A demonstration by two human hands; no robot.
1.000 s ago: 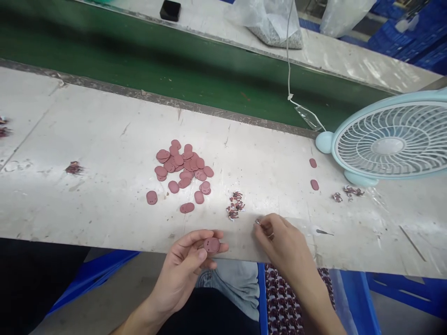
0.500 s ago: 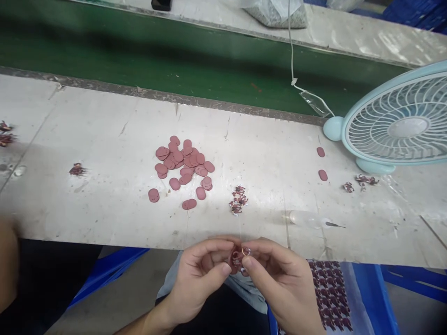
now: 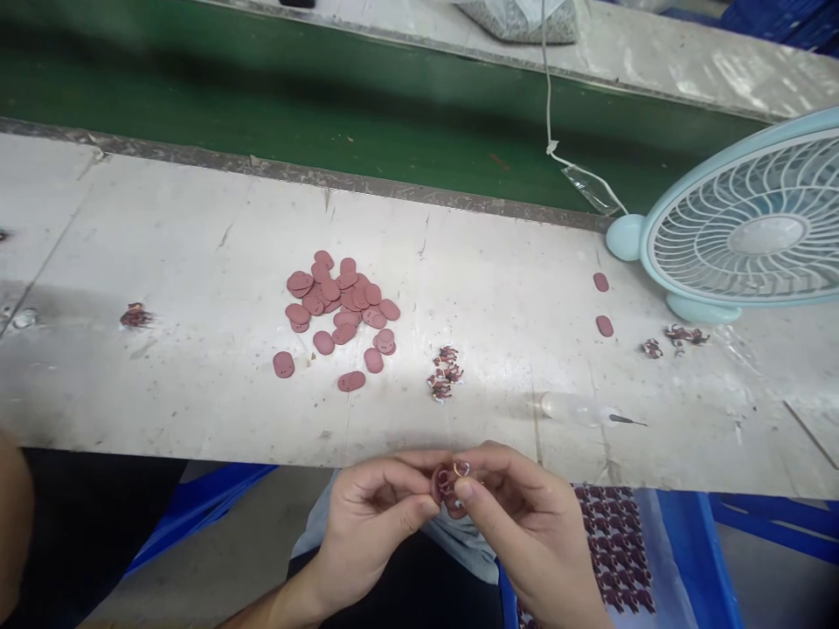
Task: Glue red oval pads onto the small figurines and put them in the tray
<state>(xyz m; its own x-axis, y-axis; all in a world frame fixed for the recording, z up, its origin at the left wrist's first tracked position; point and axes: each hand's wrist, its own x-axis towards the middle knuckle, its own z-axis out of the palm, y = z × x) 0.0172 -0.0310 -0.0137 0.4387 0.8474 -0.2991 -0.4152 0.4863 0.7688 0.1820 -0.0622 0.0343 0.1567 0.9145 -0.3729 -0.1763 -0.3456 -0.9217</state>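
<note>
Just off the table's near edge, my left hand (image 3: 373, 528) pinches a small reddish-brown oval disc (image 3: 437, 486) between thumb and fingers. My right hand (image 3: 534, 528) is closed on a tiny brown figurine (image 3: 461, 470) with pale and yellowish details. The two pieces meet or nearly meet between my fingertips; fingers hide part of both. Beyond my hands lies a small cluster of similar figurines (image 3: 446, 374). A loose pile of oval discs (image 3: 344, 301), some showing small holes, spreads to its left.
A light-blue fan (image 3: 766, 236) stands at right, near two single discs (image 3: 604, 326) and more figurines (image 3: 685, 335). A clear needle-tipped bottle (image 3: 573, 408) lies on the table (image 3: 491, 297). Below right, a blue tray (image 3: 717, 559) holds rows of figurines. Another person's arm (image 3: 13, 524) is at left.
The view has shifted slightly. The disc and figurine show a little more between my fingertips, and my hands hold nearly the same place. The other person's arm at left has moved slightly.
</note>
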